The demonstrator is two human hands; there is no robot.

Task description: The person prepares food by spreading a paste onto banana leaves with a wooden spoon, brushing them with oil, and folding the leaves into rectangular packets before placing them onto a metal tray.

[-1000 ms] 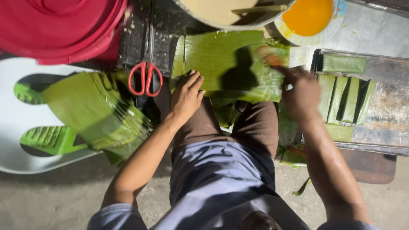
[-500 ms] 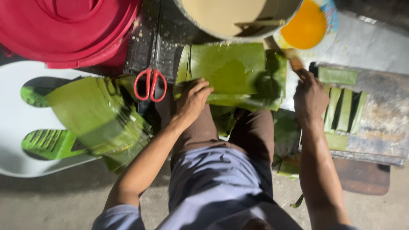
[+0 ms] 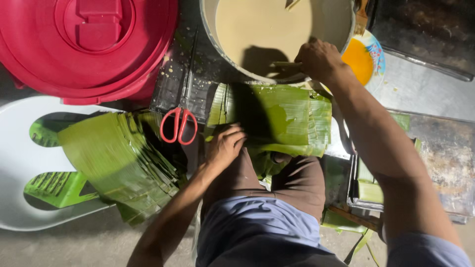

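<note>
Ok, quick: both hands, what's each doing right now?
Left hand: open, resting flat on the banana leaf.
Right hand: closed on a utensil handle over the batter pot.

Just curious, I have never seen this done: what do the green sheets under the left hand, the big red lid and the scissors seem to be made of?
The green sheets look like banana leaf: glossy, with fine parallel ribs. The left hand rests on their edge. The red lid seems moulded plastic, smooth with a dull sheen. The scissors have red handles, probably plastic; the blades look like dark metal, but shade hides them.
</note>
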